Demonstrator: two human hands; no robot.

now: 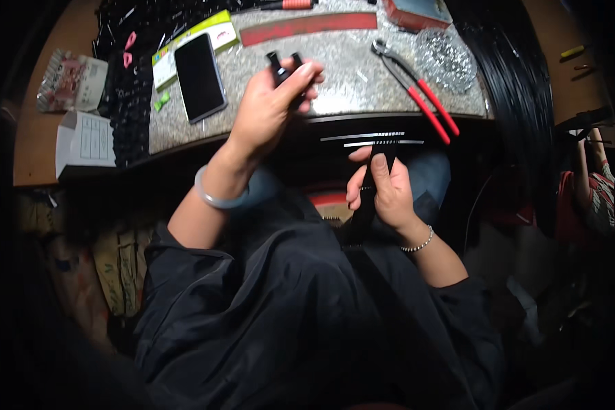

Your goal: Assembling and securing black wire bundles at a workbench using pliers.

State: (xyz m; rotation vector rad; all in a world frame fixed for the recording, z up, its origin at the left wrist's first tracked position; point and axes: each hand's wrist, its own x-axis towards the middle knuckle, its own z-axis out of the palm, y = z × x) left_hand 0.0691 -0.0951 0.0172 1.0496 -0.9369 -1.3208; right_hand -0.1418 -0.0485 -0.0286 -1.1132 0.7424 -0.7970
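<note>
My left hand is raised at the near edge of the stone slab, its fingers closed round black strap-like pieces with shiny tips poking out above. Lower and to the right, my right hand pinches a flat black strap between thumb and fingers. That strap hangs down toward my lap, where it blends into the dark clothing. The two hands are apart. Red-handled pliers lie on the slab beyond my right hand, their handles sticking out over its near edge.
A dark phone leans over a green-white box on the slab. Behind lies a worn red strip. Shiny metal pieces in clear plastic and a bundle of long black strips are at right. An open white carton stands left.
</note>
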